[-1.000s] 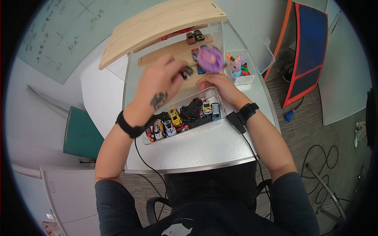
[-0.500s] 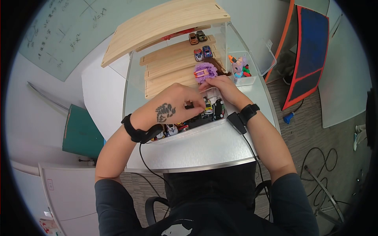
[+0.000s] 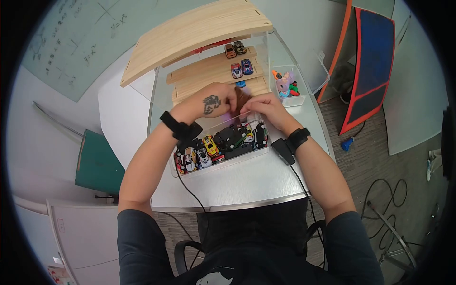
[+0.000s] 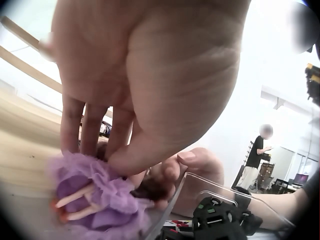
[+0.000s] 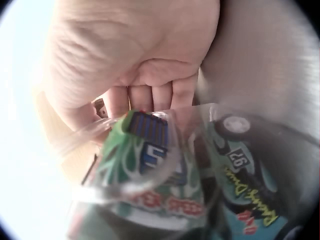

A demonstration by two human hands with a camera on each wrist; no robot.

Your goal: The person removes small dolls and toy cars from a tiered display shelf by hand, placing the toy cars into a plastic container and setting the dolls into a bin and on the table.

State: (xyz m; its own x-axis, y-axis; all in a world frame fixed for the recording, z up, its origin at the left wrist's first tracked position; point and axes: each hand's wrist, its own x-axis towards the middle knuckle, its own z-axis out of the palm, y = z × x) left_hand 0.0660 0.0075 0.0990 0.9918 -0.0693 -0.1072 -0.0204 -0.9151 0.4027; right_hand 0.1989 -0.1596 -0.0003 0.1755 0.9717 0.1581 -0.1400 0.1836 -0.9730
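Left wrist view: we see the left hand (image 4: 145,90) pinching the purple-dressed doll (image 4: 102,200) just beside the clear bin (image 3: 225,165) of toy cars (image 3: 210,145); the right hand (image 3: 267,108) is at the doll's brown hair (image 4: 150,192), but we cannot tell whether it grips.

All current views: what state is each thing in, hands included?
Left hand: pinches the doll by its purple dress.
Doll: tipped over, legs showing from the skirt.
Right hand: beside the doll's brown hair; grip unclear.
Car bin: open-topped, crowded.
Cars in it: jumbled, some overturned.
Shelf cars: wheels down on wooden steps.
Small toy box: lid open, toys inside.
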